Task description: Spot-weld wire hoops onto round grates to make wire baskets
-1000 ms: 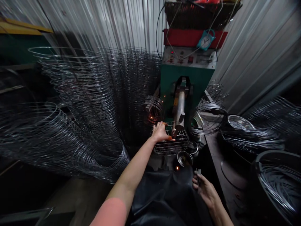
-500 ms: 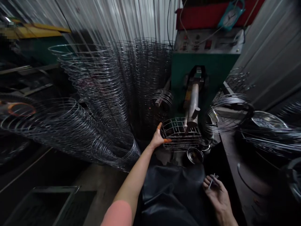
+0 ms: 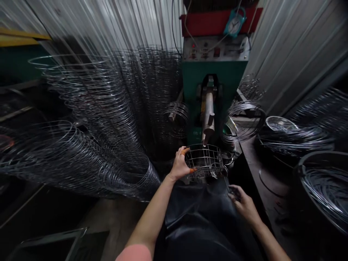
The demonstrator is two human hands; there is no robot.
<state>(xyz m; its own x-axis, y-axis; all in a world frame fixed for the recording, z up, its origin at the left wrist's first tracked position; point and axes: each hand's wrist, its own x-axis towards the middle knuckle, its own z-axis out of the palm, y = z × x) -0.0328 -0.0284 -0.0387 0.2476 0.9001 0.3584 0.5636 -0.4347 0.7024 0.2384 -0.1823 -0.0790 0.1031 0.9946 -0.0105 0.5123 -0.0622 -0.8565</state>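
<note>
My left hand [image 3: 181,165], with orange covers on some fingers, grips the left side of a round wire basket [image 3: 204,157]. The basket sits just below the tip of the metal arm [image 3: 208,114] that juts from a green machine [image 3: 217,72]. Low on the right, my right hand [image 3: 241,203] is closed near the black apron [image 3: 195,214]. A thin metal piece [image 3: 227,183] sticks up from its fingers toward the basket; its full shape is too dark to make out.
Tall stacks of wire rings [image 3: 95,98] crowd the left side. Wire hoops [image 3: 244,116] hang right of the machine, beside a bench [image 3: 261,174] with more wire bundles [image 3: 296,139]. A dark tub [image 3: 307,170] holds coiled rings at far right. A small blue clock [image 3: 234,25] hangs above.
The basket has tilted and come off the metal arm, down toward me, still in my left hand. My right hand has turned over and risen toward the basket. The view has swung right.
</note>
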